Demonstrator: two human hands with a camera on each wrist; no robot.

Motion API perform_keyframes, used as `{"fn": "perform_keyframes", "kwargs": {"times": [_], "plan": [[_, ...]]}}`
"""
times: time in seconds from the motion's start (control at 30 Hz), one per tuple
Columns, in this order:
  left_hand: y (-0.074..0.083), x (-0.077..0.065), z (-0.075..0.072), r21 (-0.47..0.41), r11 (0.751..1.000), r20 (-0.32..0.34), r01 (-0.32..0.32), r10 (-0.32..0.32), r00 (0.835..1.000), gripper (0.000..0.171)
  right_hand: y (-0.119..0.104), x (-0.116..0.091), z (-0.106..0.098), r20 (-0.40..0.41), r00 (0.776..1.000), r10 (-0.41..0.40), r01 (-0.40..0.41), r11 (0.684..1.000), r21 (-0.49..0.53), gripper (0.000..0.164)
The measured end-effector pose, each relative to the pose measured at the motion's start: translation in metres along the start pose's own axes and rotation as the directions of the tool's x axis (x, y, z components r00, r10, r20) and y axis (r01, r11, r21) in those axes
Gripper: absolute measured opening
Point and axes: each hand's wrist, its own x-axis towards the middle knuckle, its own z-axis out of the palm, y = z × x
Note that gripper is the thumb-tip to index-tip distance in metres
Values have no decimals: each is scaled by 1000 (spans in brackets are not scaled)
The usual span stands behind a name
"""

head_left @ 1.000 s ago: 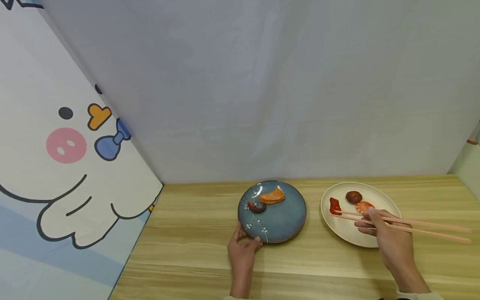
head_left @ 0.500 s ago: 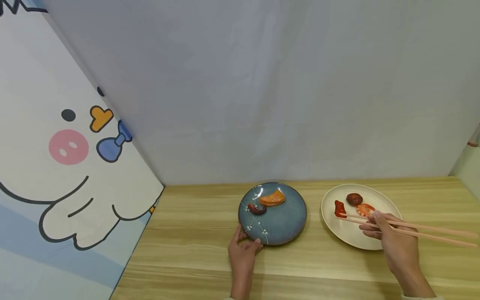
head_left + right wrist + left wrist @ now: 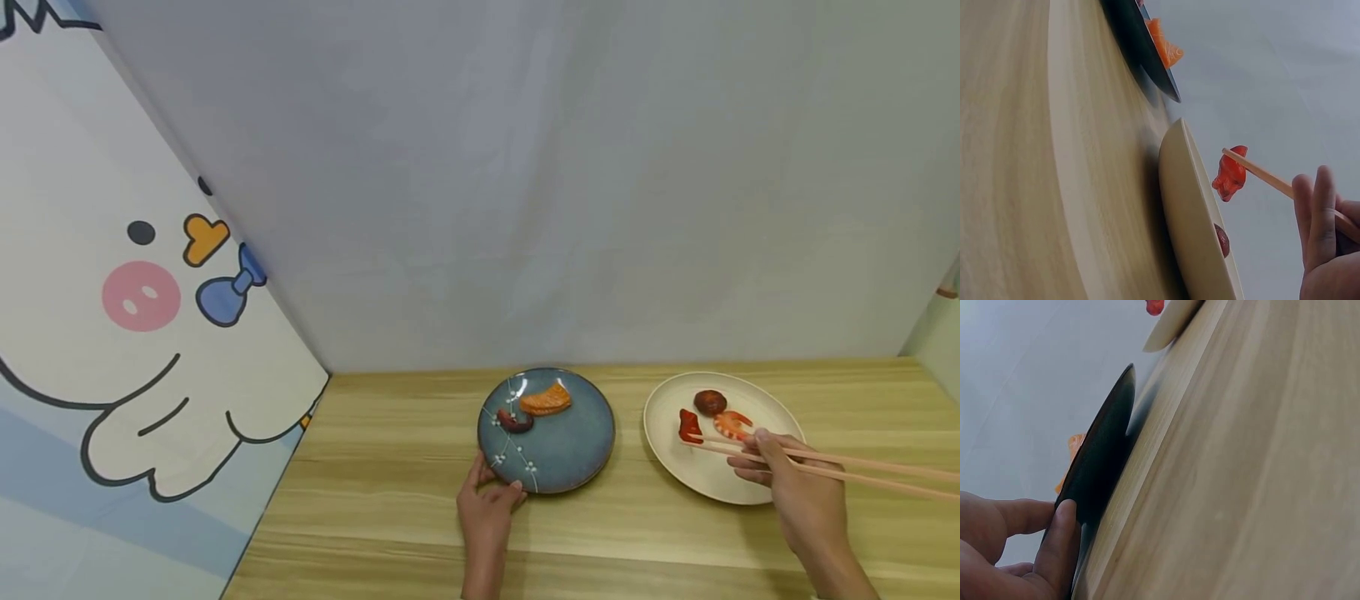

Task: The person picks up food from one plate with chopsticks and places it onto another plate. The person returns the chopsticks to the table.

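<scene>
My left hand (image 3: 487,508) pinches the lower-left rim of a blue plate (image 3: 570,450) with white blossom branches; the left wrist view shows a fingertip under its edge. On that plate lie an orange salmon-like slice (image 3: 546,400) and a dark red curled piece (image 3: 516,420). My right hand (image 3: 802,483) holds a pair of light wooden chopsticks (image 3: 870,468) over a cream plate (image 3: 675,462). Their tips grip a glossy red lump of food (image 3: 1230,175), held above the plate's rim in the right wrist view. A brown round piece (image 3: 710,402) and a shrimp (image 3: 732,425) lie on the cream plate.
Both plates stand on a wood-grain table (image 3: 375,483), with a gap between them. A pale grey cloth wall (image 3: 570,183) rises behind the table's back edge. At the left stands a panel (image 3: 225,367) with a cartoon animal.
My right hand, the chopsticks and the red lump have shifted to the right over the cream plate. The left hand keeps its hold on the blue plate. The head view has tilted slightly.
</scene>
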Motion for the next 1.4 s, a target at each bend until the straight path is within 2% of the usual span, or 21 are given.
{"fn": "perform_keyframes", "kwargs": {"times": [0.57, 1.0, 1.4], "plan": [[0, 2, 2, 17, 1000, 4, -11, 11, 1000, 85, 2, 5, -6, 8, 1000, 8, -7, 1000, -26, 29], [1, 2, 3, 8, 1000, 12, -23, 22, 1000, 86, 1, 8, -7, -9, 999, 48, -48, 988, -147, 27], [0, -3, -1, 39, 999, 9, -13, 13, 1000, 85, 6, 5, -9, -37, 997, 71, -75, 987, -142, 29]]}}
